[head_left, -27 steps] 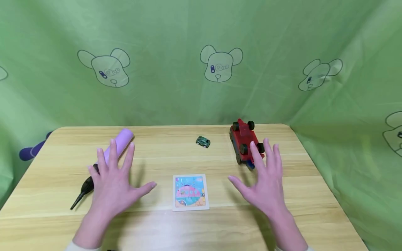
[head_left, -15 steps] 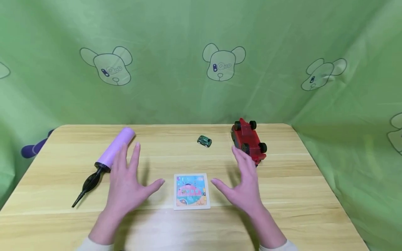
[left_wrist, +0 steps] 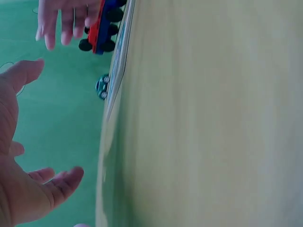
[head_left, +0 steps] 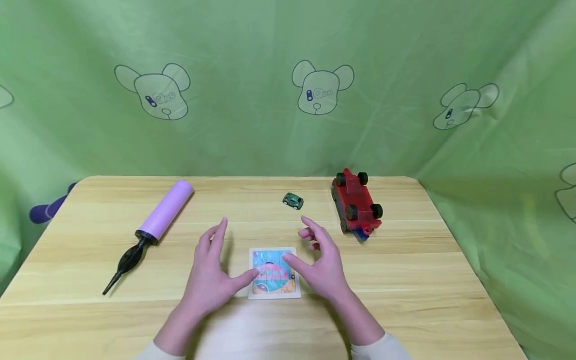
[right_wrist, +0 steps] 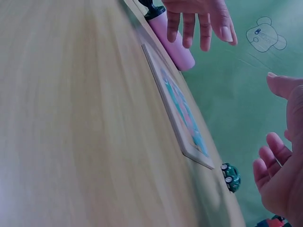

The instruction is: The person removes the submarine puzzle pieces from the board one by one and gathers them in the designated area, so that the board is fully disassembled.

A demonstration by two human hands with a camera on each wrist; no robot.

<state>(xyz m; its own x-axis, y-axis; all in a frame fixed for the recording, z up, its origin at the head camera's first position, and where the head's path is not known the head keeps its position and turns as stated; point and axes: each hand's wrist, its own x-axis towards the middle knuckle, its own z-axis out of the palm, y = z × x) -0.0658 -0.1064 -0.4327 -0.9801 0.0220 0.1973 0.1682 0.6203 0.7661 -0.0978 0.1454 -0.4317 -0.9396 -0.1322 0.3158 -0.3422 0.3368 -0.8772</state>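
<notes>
Both hands have closed in from wide apart toward the small square puzzle board [head_left: 273, 273], which lies flat at the table's [head_left: 427, 280] near middle. The left hand [head_left: 211, 272] and right hand [head_left: 321, 265] flank it, fingers spread, holding nothing. The approach appears in hand; next comes gripping its edges.

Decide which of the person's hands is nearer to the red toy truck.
Right. The right hand hovers just left of and in front of the red toy truck; the left hand is farther away, beyond the puzzle card.
</notes>
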